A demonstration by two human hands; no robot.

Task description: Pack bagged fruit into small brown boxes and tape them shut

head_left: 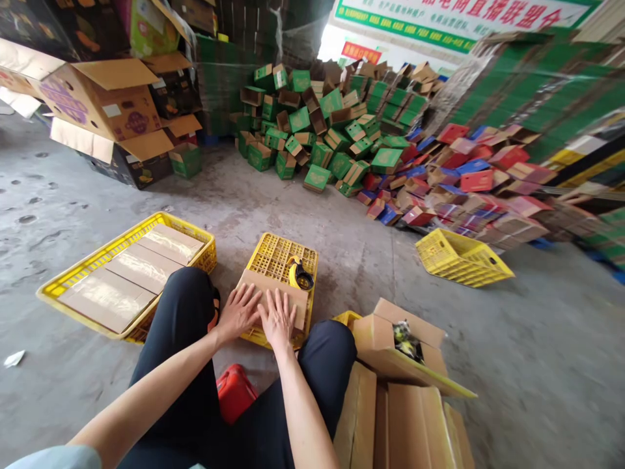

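My left hand [239, 311] and my right hand [278, 318] lie flat, fingers spread, side by side on a small brown cardboard box [297, 301]. The box rests on an upturned yellow plastic crate [276, 255] between my knees. A yellow tape dispenser [299, 274] sits on the crate just beyond the box, close to my right fingertips. Neither hand grips anything.
A yellow crate [63, 281] at left holds flat cardboard sheets. At right an open brown carton [390, 339] and stacked flat cartons [405, 426] stand. Another yellow crate [461, 257] lies tilted farther right. Piles of green boxes [317, 124] and red-blue boxes [469, 182] fill the back. A red stool [234, 391] is under me.
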